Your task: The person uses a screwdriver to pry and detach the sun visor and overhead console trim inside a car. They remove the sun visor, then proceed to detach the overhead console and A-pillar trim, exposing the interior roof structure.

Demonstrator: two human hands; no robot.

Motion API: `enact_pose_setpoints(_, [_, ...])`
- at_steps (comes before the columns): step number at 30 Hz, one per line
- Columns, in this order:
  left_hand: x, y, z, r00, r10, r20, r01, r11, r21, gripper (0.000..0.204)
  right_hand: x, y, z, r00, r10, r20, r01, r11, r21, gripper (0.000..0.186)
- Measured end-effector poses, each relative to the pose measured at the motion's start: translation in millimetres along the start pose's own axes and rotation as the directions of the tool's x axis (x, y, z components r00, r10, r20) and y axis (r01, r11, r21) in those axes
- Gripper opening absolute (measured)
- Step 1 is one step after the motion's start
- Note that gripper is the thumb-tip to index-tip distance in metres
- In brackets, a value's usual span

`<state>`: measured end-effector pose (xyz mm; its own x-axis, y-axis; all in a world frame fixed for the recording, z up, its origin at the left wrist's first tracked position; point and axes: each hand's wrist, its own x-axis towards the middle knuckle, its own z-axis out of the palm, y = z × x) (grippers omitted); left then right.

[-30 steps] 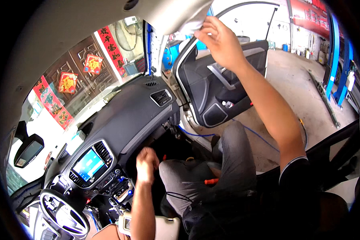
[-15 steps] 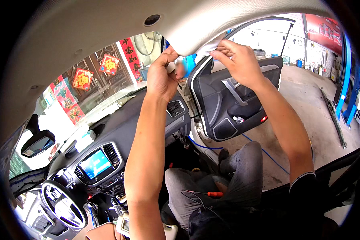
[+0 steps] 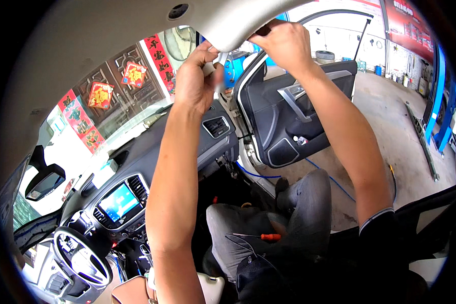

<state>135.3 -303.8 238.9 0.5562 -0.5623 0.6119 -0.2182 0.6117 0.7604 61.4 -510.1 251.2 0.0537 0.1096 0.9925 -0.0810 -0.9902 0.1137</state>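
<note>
The front corner of a pale car headliner [image 3: 228, 38] hangs above the open door. My left hand [image 3: 193, 76] is raised to that corner, its fingertips touching it. The fingers are curled, and a small pale piece [image 3: 210, 68] shows inside them; its kind is unclear. The left thumb is blurred. To the right, my right hand [image 3: 286, 45] is bent over the headliner's side edge. Its fingertips are tucked behind the edge and partly hidden. A screwdriver [image 3: 270, 237] with a red handle lies across my lap.
The black door panel [image 3: 289, 116] swings out on the right. On the left are the dashboard [image 3: 187, 137], a lit screen [image 3: 118, 202], the steering wheel [image 3: 82, 258] and a mirror [image 3: 45, 182]. A blue hose [image 3: 339, 187] crosses the floor.
My right hand has risen from a white strip beside the headliner to the headliner's edge. The left hand stays at the corner, its thumb shifted. The whole view has shifted slightly.
</note>
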Motion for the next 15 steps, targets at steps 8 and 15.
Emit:
enact_pose_setpoints(8, [-10,-9,-5,1.000,-0.018,-0.021,0.019,0.999,0.034,0.042,10,15,29,0.936,-0.262,-0.235,0.297,0.946,0.127,0.017])
enact_pose_setpoints(15, [-13,-5,-2,0.997,-0.041,-0.065,0.044,0.997,0.059,0.037,-22,-8,4,0.958,0.269,0.097,-0.274,0.764,0.584,0.023])
